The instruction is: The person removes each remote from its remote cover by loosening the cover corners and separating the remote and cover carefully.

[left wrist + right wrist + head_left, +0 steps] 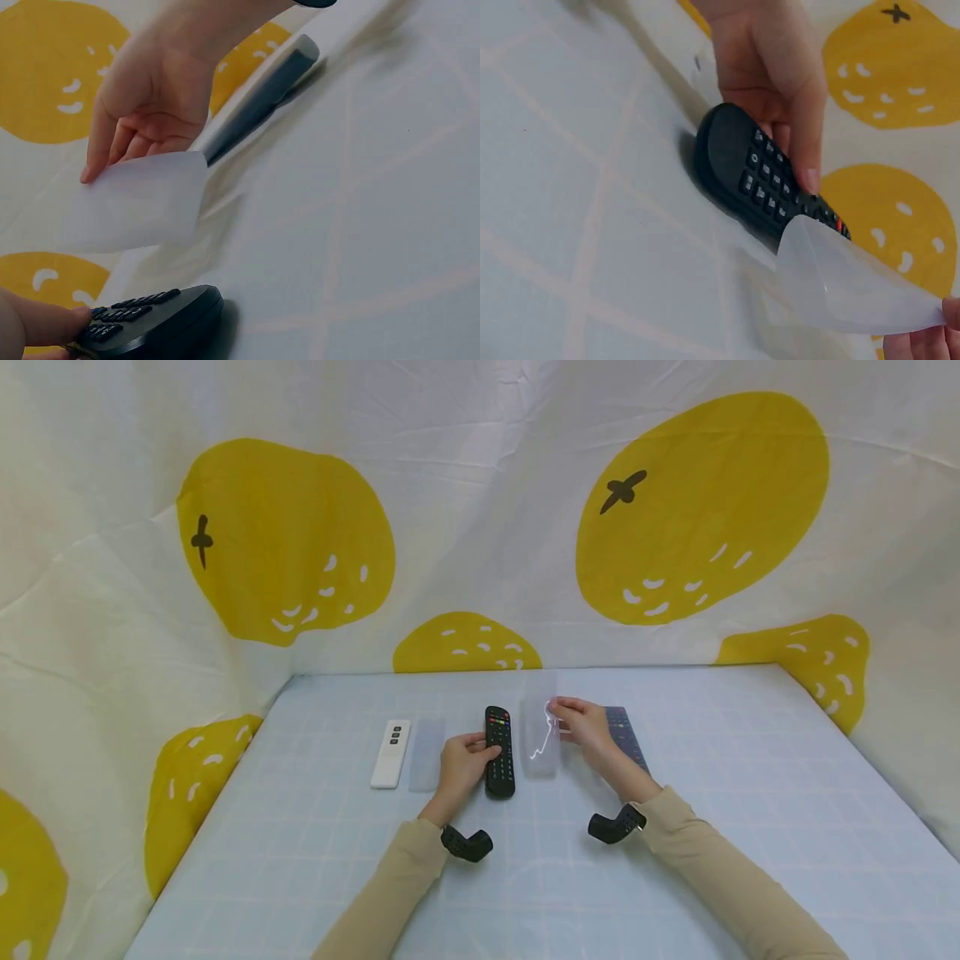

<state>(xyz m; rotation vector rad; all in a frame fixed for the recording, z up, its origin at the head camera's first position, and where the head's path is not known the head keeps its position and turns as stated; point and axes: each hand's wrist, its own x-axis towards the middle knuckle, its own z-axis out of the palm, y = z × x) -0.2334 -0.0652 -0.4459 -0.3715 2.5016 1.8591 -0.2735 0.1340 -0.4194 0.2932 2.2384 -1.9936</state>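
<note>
My left hand [461,768] grips a black remote control [500,778] by its left side, thumb over the buttons. The remote's rounded lower end faces me. Just right of it, my right hand [588,727] pinches the right edge of a clear plastic sleeve [537,747] between thumb and fingers. In the right wrist view, the sleeve [840,289] looks thin and slightly bowed, and overlaps the remote's far end [772,180]. The left wrist view shows the sleeve [142,202] hanging from the right fingertips.
A white remote control [389,764] with a few dark buttons lies at the left. Beside it is another clear sleeve [426,768], flat on the pale checked cloth [525,877]. A dark blue remote [627,732] lies under the right wrist, partly hidden. A fruit-patterned curtain [480,527] stands behind.
</note>
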